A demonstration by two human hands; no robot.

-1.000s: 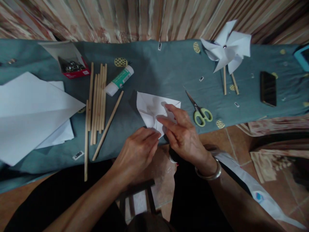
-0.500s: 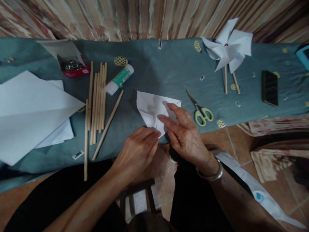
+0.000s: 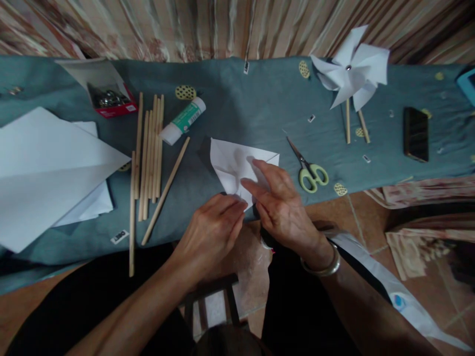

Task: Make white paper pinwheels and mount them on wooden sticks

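A small sheet of white paper point(image 3: 230, 158) with crease lines lies near the table's front edge, its left side curling up. My left hand point(image 3: 213, 225) pinches the paper's near corner between thumb and fingers. My right hand point(image 3: 284, 207), with a metal bangle at the wrist, rests over the sheet's right part. Its fingers are stretched out and apart, and the fingertips touch the paper; the hand covers part of the right edge. Just right of it lie scissors point(image 3: 307, 170) with green handles, blades pointing away.
Left of the paper are a glue stick point(image 3: 183, 121), several wooden sticks point(image 3: 150, 158), a red box of metal pins point(image 3: 111, 101) and larger white sheets point(image 3: 48, 173). White paper pinwheels point(image 3: 351, 69) and a phone point(image 3: 415, 133) lie to the right on the green cloth point(image 3: 256, 113).
My right hand's fingertips have slid slightly left over the paper. My left hand keeps its pinch at the corner.
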